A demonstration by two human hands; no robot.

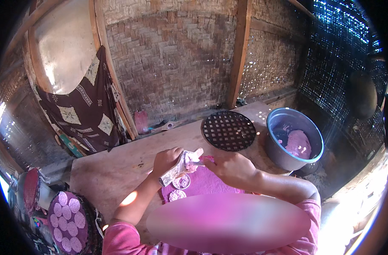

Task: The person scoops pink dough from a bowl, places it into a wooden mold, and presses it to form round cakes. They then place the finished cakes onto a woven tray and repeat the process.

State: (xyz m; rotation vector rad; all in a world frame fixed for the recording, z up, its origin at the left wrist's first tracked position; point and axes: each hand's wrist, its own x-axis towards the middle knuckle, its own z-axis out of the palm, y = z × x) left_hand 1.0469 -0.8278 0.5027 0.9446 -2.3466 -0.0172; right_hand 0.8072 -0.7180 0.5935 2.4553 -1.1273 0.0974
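Observation:
My left hand [167, 160] is closed round a pale, flat tool [172, 173], like a wooden paddle, with sticky pink-white rice or dough on its upper end. My right hand [233, 169] is closed on a thin greyish utensil [198, 163] that touches the pink lump [190, 167] beside the paddle; its exact kind is unclear. Below the paddle, a round ring mould [181, 182] filled with pink grainy stuff lies on a purple-pink cloth [215, 182]. A loose pink disc [177, 195] lies just nearer to me.
A black openwork round tray [228, 131] lies at the table's far side. A grey bucket [283, 153] at right holds a pink mass [299, 144]. At lower left a round tray [85, 229] carries several pale pink discs [67, 212]. A patterned brown cloth [83, 110] hangs at left.

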